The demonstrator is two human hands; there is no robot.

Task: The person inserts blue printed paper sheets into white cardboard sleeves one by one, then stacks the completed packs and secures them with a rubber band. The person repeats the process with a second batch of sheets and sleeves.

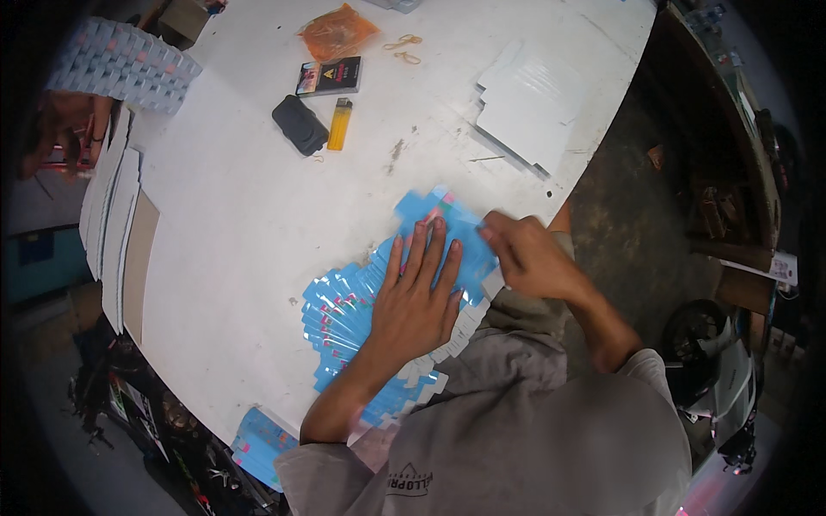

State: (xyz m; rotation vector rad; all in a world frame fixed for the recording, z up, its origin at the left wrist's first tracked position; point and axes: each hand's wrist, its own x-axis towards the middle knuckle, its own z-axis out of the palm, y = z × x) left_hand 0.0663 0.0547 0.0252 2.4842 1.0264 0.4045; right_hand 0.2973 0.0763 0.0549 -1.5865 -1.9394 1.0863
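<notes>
Blue card blanks [337, 316] lay fanned on the table [232, 215], the left hand [415, 301] spread flat over them; the right hand [535, 260] curled at their edge, its grip too blurred to tell.

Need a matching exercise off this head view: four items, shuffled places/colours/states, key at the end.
Column one
1. lighter
2. left hand
3. blue cut-outs
4. white stack

Column two
A. fanned out, partly covered by a hand and forearm
B. near the right edge of the table
C. yellow, beside the black case
D. palm down, fairly flat

Pairs: 1-C, 2-D, 3-A, 4-B
</notes>
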